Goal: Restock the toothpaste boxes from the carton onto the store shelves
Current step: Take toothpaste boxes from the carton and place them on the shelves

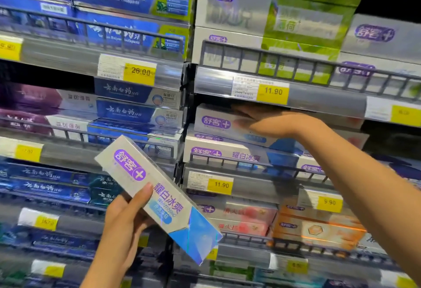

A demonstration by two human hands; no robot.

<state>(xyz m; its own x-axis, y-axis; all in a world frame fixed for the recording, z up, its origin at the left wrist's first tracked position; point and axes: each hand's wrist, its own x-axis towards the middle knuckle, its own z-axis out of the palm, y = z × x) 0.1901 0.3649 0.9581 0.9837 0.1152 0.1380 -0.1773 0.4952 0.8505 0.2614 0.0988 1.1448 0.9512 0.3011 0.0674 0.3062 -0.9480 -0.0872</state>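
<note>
The left hand (pixel 123 217) grips a white toothpaste box (pixel 159 196) round its middle with the thumb across the printed face. The box is tilted, its purple-logo end up and away from the hand and its blue end down to the right.

The right hand (pixel 266 121) is stretched into the shelf bay above and to the right of the left hand. Its fingers are straight and lie against the top box (pixel 214 122) of a matching stack. They are blurred, so this is probably a press or a steadying touch, not a grip, and the hand holds nothing that shows. A yellow price label (pixel 272 91) sits just above this hand, and a wire rail (pixel 227 162) runs below it. The carton is out of view.

The step looks like tidying the stack to make room. Next, the held box likely needs levelling, carrying across to the right hand's bay, and sliding in over the rail, where headroom looks tight.
</note>
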